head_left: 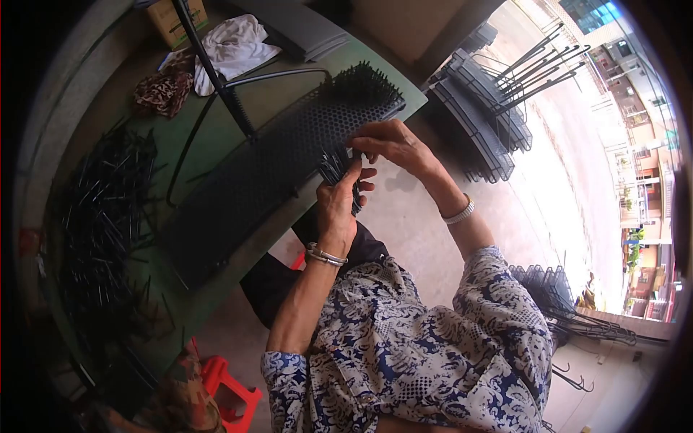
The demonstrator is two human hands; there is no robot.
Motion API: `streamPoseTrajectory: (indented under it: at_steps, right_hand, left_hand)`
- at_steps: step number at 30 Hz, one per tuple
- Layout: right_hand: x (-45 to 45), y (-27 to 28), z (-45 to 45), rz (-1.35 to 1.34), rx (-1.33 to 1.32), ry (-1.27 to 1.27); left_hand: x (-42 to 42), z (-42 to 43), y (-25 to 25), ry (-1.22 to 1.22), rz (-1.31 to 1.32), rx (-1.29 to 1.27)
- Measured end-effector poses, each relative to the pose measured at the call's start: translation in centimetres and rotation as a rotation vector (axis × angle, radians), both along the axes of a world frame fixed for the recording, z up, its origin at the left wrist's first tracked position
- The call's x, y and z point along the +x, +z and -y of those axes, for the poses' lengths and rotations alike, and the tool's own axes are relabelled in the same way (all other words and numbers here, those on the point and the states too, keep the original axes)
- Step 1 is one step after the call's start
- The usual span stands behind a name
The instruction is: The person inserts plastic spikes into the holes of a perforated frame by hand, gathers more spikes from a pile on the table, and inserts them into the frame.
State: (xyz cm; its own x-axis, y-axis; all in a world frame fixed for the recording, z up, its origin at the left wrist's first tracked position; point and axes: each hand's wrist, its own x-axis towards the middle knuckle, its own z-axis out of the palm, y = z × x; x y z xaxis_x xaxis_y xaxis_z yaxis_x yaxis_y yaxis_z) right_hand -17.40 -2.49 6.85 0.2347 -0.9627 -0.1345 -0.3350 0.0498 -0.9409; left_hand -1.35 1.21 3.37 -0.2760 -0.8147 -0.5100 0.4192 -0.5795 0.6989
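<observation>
My left hand (pixel 336 206) is wrapped round a bundle of thin black sticks (pixel 332 167), just off the near edge of a long black perforated panel (pixel 278 162). My right hand (pixel 393 144) is closed in a pinch at the panel's edge, above and to the right of the left hand. What its fingertips hold, if anything, is too small to tell. At the panel's far right end, many black sticks (pixel 364 83) stand upright in its holes. Most of the panel shows open holes, and its lower left end is dark.
A large heap of loose black sticks (pixel 105 224) lies on the green table (pixel 401 76) at the left. A black metal stand (pixel 216 79) rises across the panel. Cloths (pixel 234 47) lie behind. Stacked black racks (pixel 480 108) stand right; a red stool (pixel 234 393) is below.
</observation>
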Motion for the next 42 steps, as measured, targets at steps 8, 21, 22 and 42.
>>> streamPoseTrajectory:
  at_steps: [8,21,22,42]
  right_hand:
    - [0.4,0.0,-1.8,0.126,0.016,-0.123]
    - [0.1,-1.2,-2.7,0.210,0.018,-0.180]
    - [0.2,-1.2,-2.8,0.210,0.016,-0.171]
    - [-3.5,0.6,-0.1,-0.265,-0.489,-0.579]
  left_hand:
    - [-0.3,-0.5,-0.3,-0.005,0.031,0.011]
    - [-1.0,-0.8,-0.4,0.018,0.128,-0.029]
    - [-1.0,-0.8,-0.5,0.010,0.158,-0.042]
    - [-0.5,0.9,-2.6,0.038,-0.090,0.114]
